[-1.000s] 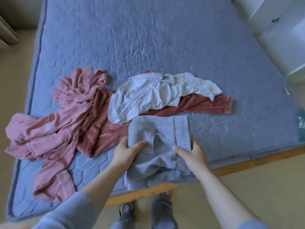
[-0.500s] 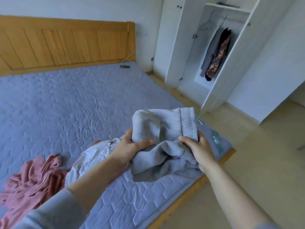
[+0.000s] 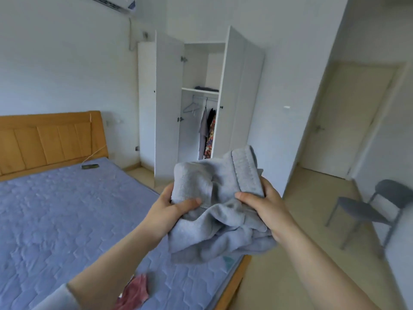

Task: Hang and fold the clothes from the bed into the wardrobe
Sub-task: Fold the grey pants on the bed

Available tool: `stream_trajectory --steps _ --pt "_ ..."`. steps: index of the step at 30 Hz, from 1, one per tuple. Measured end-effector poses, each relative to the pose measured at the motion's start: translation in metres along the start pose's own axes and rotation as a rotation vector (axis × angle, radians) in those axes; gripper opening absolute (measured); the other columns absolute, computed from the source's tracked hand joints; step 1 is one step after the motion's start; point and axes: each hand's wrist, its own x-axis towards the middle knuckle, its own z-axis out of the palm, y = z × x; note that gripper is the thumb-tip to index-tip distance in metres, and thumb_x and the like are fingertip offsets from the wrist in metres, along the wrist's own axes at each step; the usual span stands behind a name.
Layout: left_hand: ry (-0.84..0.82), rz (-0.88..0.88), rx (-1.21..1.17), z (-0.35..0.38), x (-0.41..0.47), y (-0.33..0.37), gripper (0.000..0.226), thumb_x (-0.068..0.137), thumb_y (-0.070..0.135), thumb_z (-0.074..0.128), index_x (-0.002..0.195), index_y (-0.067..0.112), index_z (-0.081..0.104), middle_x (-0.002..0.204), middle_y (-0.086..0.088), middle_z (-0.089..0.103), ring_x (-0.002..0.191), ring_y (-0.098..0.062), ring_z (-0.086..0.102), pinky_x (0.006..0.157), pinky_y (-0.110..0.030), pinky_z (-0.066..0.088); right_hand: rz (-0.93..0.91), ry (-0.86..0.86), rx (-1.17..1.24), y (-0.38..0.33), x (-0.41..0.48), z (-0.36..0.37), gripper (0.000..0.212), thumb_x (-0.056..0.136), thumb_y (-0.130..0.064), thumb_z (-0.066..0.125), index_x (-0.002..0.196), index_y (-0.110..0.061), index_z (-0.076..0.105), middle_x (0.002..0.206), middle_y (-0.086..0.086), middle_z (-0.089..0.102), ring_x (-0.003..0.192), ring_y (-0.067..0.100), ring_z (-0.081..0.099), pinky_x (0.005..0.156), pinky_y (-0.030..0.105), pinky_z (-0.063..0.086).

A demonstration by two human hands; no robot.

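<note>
I hold a folded grey garment (image 3: 214, 211) up in front of me, above the bed's near corner. My left hand (image 3: 169, 209) grips its left side with the thumb on top. My right hand (image 3: 266, 204) grips its right side by the elastic waistband. Ahead stands the white wardrobe (image 3: 201, 97) with both doors open. A dark folded item (image 3: 206, 88) lies on its shelf, and below hang an empty hanger (image 3: 191, 107) and a few clothes (image 3: 207, 133). A corner of pink clothing (image 3: 134, 294) shows on the blue bed (image 3: 67, 215) at the bottom edge.
An orange headboard (image 3: 49, 139) backs the bed, with a small dark device (image 3: 89, 166) on the mattress near it. A grey chair (image 3: 368, 209) stands at the right by a closed door (image 3: 348, 121). Bare floor lies between the bed and the wardrobe.
I have lifted the grey garment off the bed with both hands, and my view has swung up from the pile of clothes toward the open wardrobe.
</note>
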Motion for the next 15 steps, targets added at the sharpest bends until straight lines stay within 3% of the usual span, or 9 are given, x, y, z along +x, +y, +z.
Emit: stream_trajectory --steps 4,11,15 --pt "-0.034 0.061 -0.018 0.055 0.051 0.013 0.061 0.059 0.052 0.081 0.114 0.037 0.063 0.106 0.005 0.073 0.097 -0.015 0.071 0.083 -0.035 0.054 -0.038 0.049 -0.034 -0.005 0.034 -0.058 0.034 0.069 -0.037 0.079 0.097 -0.049 0.063 0.097 -0.019 0.073 0.086 0.001 0.070 0.070 0.020 0.053" --pt "-0.097 0.114 -0.033 0.110 0.154 0.013 0.053 0.062 0.049 0.080 0.111 0.035 0.065 0.107 0.002 0.073 0.099 -0.018 0.071 0.085 -0.039 0.054 -0.084 0.129 -0.060 0.008 0.112 -0.123 0.044 0.063 -0.047 0.079 0.102 -0.053 0.061 0.102 -0.021 0.071 0.090 0.001 0.070 0.080 0.030 0.054" --pt "-0.179 0.130 -0.050 0.133 0.220 0.008 0.048 0.062 0.048 0.080 0.107 0.038 0.065 0.105 0.003 0.074 0.095 -0.017 0.072 0.077 -0.033 0.055 -0.087 0.193 -0.072 0.020 0.159 -0.146 0.039 0.065 -0.041 0.080 0.096 -0.057 0.062 0.100 -0.023 0.071 0.088 -0.001 0.069 0.073 0.020 0.055"
